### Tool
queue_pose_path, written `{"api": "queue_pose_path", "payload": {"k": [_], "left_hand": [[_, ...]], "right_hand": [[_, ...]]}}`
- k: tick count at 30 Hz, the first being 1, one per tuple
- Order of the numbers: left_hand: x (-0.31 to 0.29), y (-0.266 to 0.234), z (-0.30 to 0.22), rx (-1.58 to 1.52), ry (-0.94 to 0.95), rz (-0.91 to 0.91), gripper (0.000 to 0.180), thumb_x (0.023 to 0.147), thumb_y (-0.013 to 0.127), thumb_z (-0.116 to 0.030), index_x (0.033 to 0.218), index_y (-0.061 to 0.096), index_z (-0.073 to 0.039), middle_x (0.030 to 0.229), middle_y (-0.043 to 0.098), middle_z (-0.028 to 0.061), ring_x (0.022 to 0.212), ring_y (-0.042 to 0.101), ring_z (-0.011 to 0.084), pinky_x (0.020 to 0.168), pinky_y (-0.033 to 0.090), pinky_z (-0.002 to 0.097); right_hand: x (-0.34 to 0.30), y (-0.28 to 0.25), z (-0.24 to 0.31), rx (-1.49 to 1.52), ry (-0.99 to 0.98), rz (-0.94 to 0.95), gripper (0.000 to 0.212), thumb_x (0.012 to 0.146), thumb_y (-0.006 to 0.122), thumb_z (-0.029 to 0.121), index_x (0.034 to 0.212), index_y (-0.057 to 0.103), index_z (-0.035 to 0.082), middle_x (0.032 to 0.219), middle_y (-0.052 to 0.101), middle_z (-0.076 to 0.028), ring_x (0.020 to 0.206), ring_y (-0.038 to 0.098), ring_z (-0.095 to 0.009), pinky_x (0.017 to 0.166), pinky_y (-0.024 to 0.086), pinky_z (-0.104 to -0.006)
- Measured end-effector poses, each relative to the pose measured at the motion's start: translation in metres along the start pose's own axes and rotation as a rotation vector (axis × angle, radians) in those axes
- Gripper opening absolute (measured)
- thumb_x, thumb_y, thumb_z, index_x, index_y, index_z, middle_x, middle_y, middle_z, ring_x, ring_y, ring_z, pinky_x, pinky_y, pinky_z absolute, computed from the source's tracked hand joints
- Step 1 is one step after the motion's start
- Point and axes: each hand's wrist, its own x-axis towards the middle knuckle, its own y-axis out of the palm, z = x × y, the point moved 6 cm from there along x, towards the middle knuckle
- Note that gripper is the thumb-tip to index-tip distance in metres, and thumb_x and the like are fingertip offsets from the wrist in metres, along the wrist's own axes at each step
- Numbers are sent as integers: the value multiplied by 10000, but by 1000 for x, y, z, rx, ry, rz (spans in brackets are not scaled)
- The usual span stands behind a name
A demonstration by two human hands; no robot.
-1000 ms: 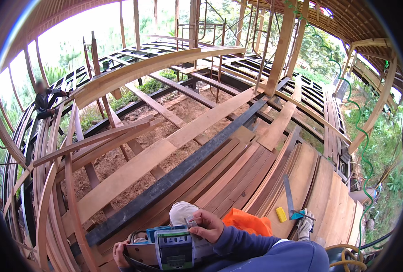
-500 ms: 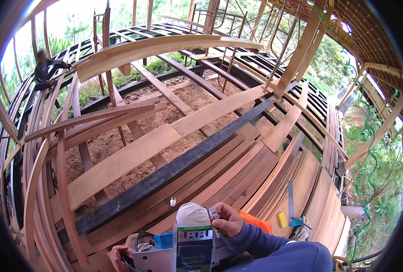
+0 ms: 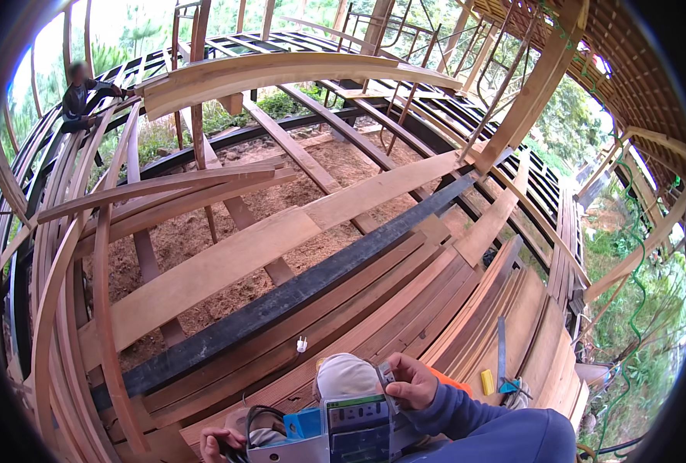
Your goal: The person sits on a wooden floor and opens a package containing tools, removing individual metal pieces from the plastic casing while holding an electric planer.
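Note:
At the lower edge, my left hand [image 3: 218, 445] has its fingers curled on a looped black cable [image 3: 259, 409], beside a flat grey metal piece [image 3: 287, 454]. My right hand [image 3: 414, 381] pinches a small grey piece [image 3: 387, 376] between thumb and fingers; its exact kind is unclear. Between the hands stands a clear-fronted package [image 3: 358, 424] with a green top strip and dark contents. A bright blue block-like thing [image 3: 303, 424] sits left of it. Behind the package rises a rounded white cloth-covered shape [image 3: 348, 376]. A white two-pin plug [image 3: 302, 344] shows just beyond.
Stacked brown planks [image 3: 374, 297] lie before me, bordered by a black beam [image 3: 281, 301]. Past it, planks and joists span bare soil [image 3: 227, 258]. A yellow block [image 3: 487, 381], a try square [image 3: 502, 355] and an orange thing [image 3: 449, 380] lie right. Another person [image 3: 84, 100] sits far left.
My view has shifted slightly, so the scene sits a little differently. The package shows lower against the white shape. Both hands keep much the same hold.

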Motion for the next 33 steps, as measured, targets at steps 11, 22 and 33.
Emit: {"api": "queue_pose_path", "payload": {"k": [11,22,33], "left_hand": [[4,-9,10,6,-80,-46,218,1002,471,-218,880,536,-50,801,617,87,643,453,88,618,371,203],[4,-2,5,17,-57,-58,195,996,472,-220,901,537,-63,751,577,52,617,417,71,589,333,201],[3,-1,3,16,-61,-44,189,986,482,-202,906,553,-45,769,587,72,636,445,100,619,359,216]], "right_hand": [[2,4,0,-38,30,-15,332,844,732,107,1071,503,25,948,670,-92,874,638,-159,836,495,-293],[0,4,1,-53,22,22,320,865,705,89,1100,498,22,998,655,-98,915,630,-158,847,497,-288],[0,1,-2,-38,19,102,304,895,667,76,1136,489,23,1090,629,-104,1000,613,-157,888,489,-282]]}}
